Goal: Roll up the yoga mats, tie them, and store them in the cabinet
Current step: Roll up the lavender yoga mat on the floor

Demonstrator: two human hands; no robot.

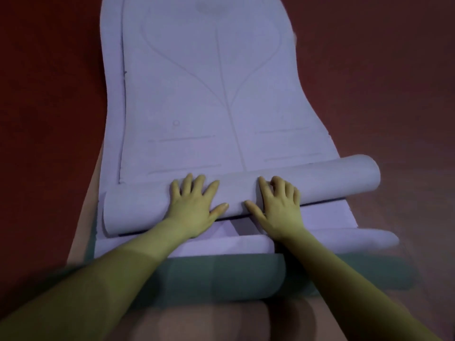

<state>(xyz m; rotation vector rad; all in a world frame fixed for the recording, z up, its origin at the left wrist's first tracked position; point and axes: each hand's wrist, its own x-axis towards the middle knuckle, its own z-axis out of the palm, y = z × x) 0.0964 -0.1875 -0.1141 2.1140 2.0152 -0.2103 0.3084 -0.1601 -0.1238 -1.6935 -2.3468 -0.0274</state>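
Pressing down on a rolled part of a purple yoga mat (221,82), both hands sit side by side near the middle of the roll (320,178). The left hand (194,205) lies flat with its fingers spread wide and straight on top of the roll. The right hand (278,205) rests just beside it; its first finger and thumb are straight, and the other fingers are bent a little on the roll. Neither hand wraps round anything.

The roll lies across the mat, tilted, with its right end higher in the view than its left end. The rest of the mat lies flat on the red floor (49,94) and runs away to the top edge, where it is cut off. Faint lines are drawn on it, and a dark smudge near the top is too dim to make out.

Under the top mat, another purple mat (325,215) peeks out along the left side and below the roll. Closer in, there is a green mat (221,274), and it is blurry. A peach-coloured layer (83,193) shows at the left edge and the bottom; what it is cannot be told. Both arms run off the bottom of the view.
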